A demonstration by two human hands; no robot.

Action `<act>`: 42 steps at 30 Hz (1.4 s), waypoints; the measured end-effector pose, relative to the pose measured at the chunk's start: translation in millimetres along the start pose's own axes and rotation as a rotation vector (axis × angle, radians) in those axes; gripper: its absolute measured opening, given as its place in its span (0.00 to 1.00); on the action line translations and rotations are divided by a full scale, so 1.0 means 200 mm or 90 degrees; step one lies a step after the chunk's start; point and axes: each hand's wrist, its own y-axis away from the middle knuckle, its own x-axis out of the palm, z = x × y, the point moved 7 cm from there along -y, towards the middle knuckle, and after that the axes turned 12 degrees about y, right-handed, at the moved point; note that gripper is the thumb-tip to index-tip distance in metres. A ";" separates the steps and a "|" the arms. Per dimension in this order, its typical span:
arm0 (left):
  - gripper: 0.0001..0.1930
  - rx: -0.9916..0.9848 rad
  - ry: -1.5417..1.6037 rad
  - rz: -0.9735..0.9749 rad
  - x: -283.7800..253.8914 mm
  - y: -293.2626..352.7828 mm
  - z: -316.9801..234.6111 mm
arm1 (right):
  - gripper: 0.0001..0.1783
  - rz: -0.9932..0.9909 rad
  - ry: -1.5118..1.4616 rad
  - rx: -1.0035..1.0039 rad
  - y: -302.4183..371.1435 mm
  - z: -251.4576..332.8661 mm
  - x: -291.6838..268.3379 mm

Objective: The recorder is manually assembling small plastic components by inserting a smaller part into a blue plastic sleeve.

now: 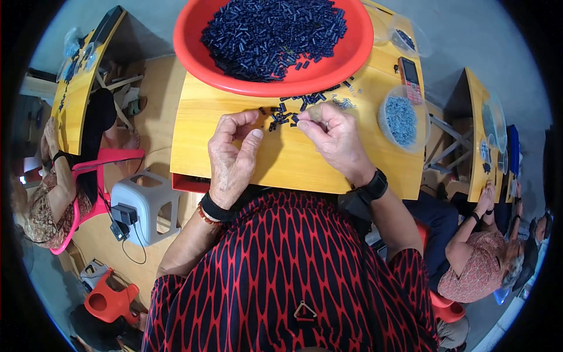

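Observation:
My left hand [233, 155] is over the yellow table, its fingers curled and its thumb standing apart from the index finger, with nothing visible between them. A small dark piece lies close to its index fingertip. My right hand [337, 138] has thumb and index finger drawn together at a small dark blue tube-shaped piece [295, 118]. An olive-brown cover sits on one of its fingertips. Between and beyond both hands, several loose dark pieces [283, 111] are scattered on the table [202, 126]. Thin silvery pins [343, 103] lie past the right hand.
A large red basin [258, 88] heaped with dark blue pieces [272, 35] stands at the far side. On the right are a clear tub of bluish-grey pins [400, 122] and a red keypad phone [410, 79]. Other people sit at tables on both sides; a grey stool [143, 205] stands left.

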 end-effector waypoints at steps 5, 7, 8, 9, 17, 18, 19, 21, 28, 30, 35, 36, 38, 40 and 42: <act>0.13 -0.114 0.193 0.074 0.11 0.01 0.02 | 0.05 0.064 -0.203 0.129 0.07 -0.05 0.03; 0.13 -0.124 0.215 0.084 0.14 0.02 0.02 | 0.06 0.006 -0.105 0.026 0.07 -0.01 0.02; 0.13 -0.138 0.239 0.094 0.17 0.03 0.02 | 0.06 0.005 -0.106 0.028 0.08 -0.01 0.03; 0.13 -0.139 0.253 0.096 0.18 0.03 0.02 | 0.05 -0.016 -0.080 -0.024 0.08 0.02 0.03; 0.06 -0.147 0.282 0.111 0.17 0.04 0.04 | 0.04 0.004 0.099 -0.225 0.10 0.20 0.01; 0.06 -0.171 0.309 0.102 0.16 0.05 0.05 | 0.04 -0.001 0.103 -0.221 0.11 0.17 0.00; 0.04 -0.189 0.293 0.087 0.15 0.06 0.07 | 0.05 0.013 0.073 -0.215 0.12 0.15 0.01; 0.04 -0.200 0.274 0.078 0.11 0.07 0.09 | 0.06 0.058 0.063 -0.176 0.14 0.12 0.00; 0.04 -0.202 0.236 0.080 0.09 0.09 0.12 | 0.06 -0.139 0.338 -0.104 0.11 -0.11 -0.26; 0.04 -0.204 0.239 0.076 0.09 0.09 0.13 | 0.06 -0.145 0.365 -0.105 0.06 -0.10 -0.27; 0.04 -0.205 0.193 0.121 0.10 0.10 0.13 | 0.07 -0.143 0.429 -0.113 0.02 -0.11 -0.24; 0.04 -0.206 0.193 0.119 0.10 0.10 0.13 | 0.06 -0.133 0.447 -0.108 0.02 -0.11 -0.23; 0.04 -0.221 0.177 0.117 0.09 0.10 0.14 | 0.06 -0.121 0.465 -0.104 0.02 -0.11 -0.22; 0.04 -0.220 0.178 0.117 0.09 0.09 0.14 | 0.04 -0.105 0.501 -0.137 0.04 -0.08 -0.21; 0.04 -0.218 0.178 0.114 0.08 0.09 0.15 | 0.04 -0.093 0.474 -0.140 0.07 -0.09 -0.19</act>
